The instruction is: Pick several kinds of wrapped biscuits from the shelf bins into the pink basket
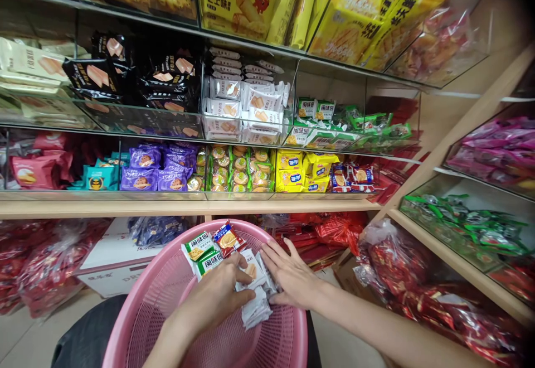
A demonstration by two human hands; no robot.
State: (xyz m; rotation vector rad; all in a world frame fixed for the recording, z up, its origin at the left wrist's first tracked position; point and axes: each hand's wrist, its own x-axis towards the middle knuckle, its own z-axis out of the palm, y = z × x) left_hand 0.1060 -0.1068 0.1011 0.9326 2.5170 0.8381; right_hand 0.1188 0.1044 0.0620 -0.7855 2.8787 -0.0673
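A pink plastic basket (137, 279) stands low at the centre, with snack packets in its upper part. My left hand (221, 287) reaches over the packets, thumb and fingers apart, touching the white packets (256, 304). On the basket's right side my right hand (292, 273) rests against the same white packets with its fingers spread. Green-and-white packets (203, 251) lie beyond my left hand, and a red-and-blue packet (228, 238) is beside them near the far rim.
Shelves of clear bins with packaged snacks (242, 106) rise ahead. A wooden shelf edge (167, 208) runs just past the basket. A white carton (112, 267) is at the left, red bagged goods (418, 284) at the right.
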